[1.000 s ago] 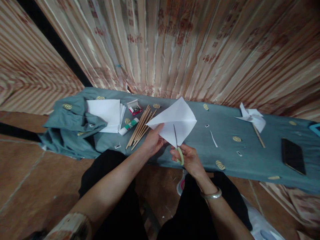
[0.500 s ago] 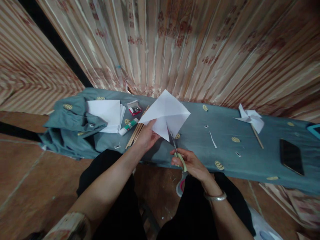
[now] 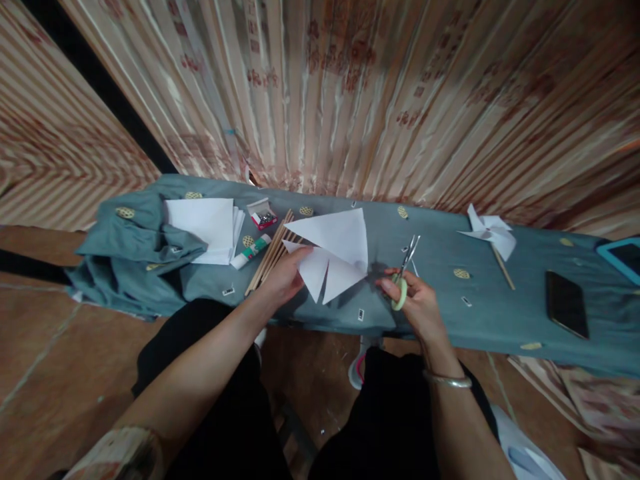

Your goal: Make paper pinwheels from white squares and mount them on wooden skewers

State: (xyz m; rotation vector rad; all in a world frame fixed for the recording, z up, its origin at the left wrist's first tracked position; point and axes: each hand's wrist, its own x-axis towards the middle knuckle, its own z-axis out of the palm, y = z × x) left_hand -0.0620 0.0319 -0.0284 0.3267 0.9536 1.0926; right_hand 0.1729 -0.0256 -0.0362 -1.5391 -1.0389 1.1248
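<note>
My left hand [image 3: 289,275] is closed on the left corner of a white sheet of paper [image 3: 345,233], holding it over the cloth-covered surface. Slits run inward from the paper's edges, one opening toward me and another on the left side. To the right of the paper, my right hand [image 3: 411,293] grips scissors [image 3: 402,280] with pale green handles. Their metal blades point up and away, apart from the paper. Just left of my left hand lie several thin wooden sticks [image 3: 270,257], partly behind the fingers.
Left of the sticks are a glue stick [image 3: 251,251], a small open box of pins [image 3: 262,213] and stacked white paper [image 3: 203,227]. A paper pinwheel [image 3: 493,231] on a stick, a black phone [image 3: 567,303] and a blue-edged device [image 3: 620,259] lie to the right.
The scissors have moved right, away from the paper, and their blades now point upward. The paper has turned in my left hand and shows its slits more widely.
</note>
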